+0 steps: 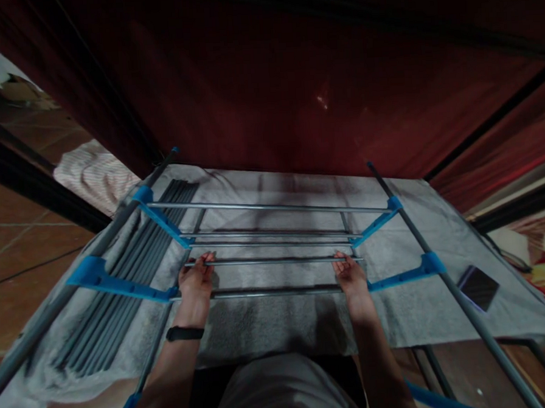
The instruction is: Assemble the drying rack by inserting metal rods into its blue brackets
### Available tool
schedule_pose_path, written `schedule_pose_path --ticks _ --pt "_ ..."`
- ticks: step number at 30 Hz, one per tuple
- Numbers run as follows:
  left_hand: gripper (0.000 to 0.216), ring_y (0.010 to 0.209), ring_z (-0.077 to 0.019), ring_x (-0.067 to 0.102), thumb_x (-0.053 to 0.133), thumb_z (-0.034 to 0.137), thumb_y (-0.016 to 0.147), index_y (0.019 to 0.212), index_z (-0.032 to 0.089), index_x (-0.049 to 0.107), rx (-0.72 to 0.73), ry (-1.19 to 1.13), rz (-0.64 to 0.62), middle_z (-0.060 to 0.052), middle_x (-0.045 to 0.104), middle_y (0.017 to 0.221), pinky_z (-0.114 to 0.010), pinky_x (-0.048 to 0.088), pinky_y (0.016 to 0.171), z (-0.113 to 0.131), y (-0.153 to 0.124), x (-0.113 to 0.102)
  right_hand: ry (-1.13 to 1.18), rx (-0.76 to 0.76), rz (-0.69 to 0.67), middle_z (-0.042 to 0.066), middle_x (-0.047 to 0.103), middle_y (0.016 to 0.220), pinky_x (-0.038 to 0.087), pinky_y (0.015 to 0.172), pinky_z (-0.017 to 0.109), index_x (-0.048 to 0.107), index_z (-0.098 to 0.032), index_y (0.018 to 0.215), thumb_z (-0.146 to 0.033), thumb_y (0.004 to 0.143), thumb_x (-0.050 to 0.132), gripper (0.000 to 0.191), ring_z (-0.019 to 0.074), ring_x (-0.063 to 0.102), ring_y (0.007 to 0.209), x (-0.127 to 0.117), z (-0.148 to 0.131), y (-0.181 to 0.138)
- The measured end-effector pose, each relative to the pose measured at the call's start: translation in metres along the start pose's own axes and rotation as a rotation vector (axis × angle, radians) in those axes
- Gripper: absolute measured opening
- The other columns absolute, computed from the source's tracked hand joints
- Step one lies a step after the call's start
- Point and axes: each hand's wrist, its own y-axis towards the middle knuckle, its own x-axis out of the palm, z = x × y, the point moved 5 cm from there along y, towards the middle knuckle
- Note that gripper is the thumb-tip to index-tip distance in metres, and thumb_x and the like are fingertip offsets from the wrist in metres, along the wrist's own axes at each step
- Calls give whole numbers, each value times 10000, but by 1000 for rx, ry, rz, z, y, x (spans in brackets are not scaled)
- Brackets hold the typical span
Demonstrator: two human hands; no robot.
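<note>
A thin grey metal rod (275,261) spans the gap between my hands inside a rack frame. My left hand (198,276), with a black band on the wrist, is closed around the rod's left end. At the right end, my right hand (349,270) grips it between thumb and fingers. Around them stands the rack, with grey side poles (414,230) and blue plastic brackets (121,285) on the left and a blue bracket (401,273) on the right. Other crossbars, such as the far bar (268,206), join the two sides.
Several loose grey tubes (121,285) lie bundled on the left of the grey cloth (279,325). A phone (479,288) rests at the right. Dark red fabric (267,107) hangs behind. Striped cloth (97,176) is at the left, beside a tiled floor (23,241).
</note>
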Motion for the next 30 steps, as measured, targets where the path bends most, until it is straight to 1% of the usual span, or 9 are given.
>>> schedule_pose_path --ticks 4,8,10,13,18,23,26,30 --pt "250 643 -59 666 570 -6 994 822 174 544 28 -34 6 36 669 751 -180 583 713 3 3 0 32 -44 34 -61 735 730 620 750 179 615 -230 812 -144 894 634 120 73 730 684 -2 -5 0" --pt "243 654 -59 664 580 28 1019 818 164 573 34 -40 -42 29 679 761 -158 571 683 3 3 -1 35 -66 19 -78 747 753 626 783 193 611 -235 829 -167 893 673 112 68 737 709 -2 -6 0" --pt "249 658 -60 665 556 55 1045 822 155 603 24 -43 -61 17 687 759 -151 569 680 1 3 -1 24 -68 10 -86 741 746 618 770 181 614 -236 827 -182 881 705 119 64 734 701 -2 -5 0" --pt "297 647 -62 659 512 85 1074 807 149 625 -13 -47 -53 4 683 732 -148 567 678 0 2 -1 2 -67 13 -93 738 730 619 745 183 621 -242 826 -217 871 742 132 66 729 681 -1 -3 1" --pt "339 672 -81 675 455 67 1069 795 162 632 -53 -49 -63 -4 697 731 -179 573 721 -2 2 2 -17 -59 28 -82 746 718 640 735 219 631 -252 816 -273 861 779 156 85 727 663 -2 -1 2" --pt "351 740 -98 713 407 8 1042 811 160 624 -9 -55 -60 -20 714 760 -209 571 794 -5 5 0 -27 -51 44 -67 746 722 640 754 220 643 -247 830 -258 891 733 109 85 729 679 -3 1 2" --pt "318 767 -104 722 441 67 1069 837 159 638 16 -49 -68 -27 726 797 -224 572 815 -7 6 -1 -35 -38 61 -44 763 759 641 765 223 642 -238 842 -223 910 675 77 94 746 721 -2 1 4" --pt "264 748 -106 706 520 123 1064 824 175 615 43 -10 -54 0 708 775 -245 566 801 -7 8 -2 -49 -18 84 -39 753 752 641 731 235 619 -238 836 -224 919 634 85 108 746 707 -2 0 9"
